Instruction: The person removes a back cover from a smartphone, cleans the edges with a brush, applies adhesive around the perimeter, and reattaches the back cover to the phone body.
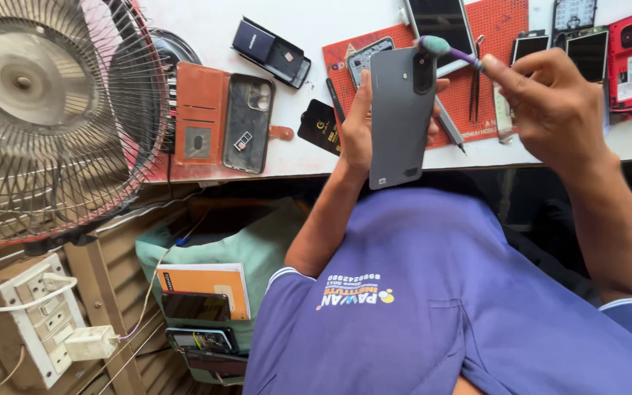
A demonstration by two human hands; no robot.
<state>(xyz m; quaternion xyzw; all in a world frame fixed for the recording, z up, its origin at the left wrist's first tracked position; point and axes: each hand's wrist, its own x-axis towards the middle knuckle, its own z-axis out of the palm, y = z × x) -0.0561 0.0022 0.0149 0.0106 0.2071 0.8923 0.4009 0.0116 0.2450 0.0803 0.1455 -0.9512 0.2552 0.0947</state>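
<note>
Your left hand (358, 128) grips the grey phone (400, 117) upright, while your right hand (546, 102) pinches a purple brush (448, 51) against its top.

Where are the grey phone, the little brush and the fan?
grey phone (400, 117), head view, middle of its back.
brush (434, 46), head view, its teal tip.
fan (53, 124), head view, wire guard.

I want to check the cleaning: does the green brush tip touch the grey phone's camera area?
Touching. In the head view, the brush tip overlaps the top of the grey phone, with no gap visible.
</note>
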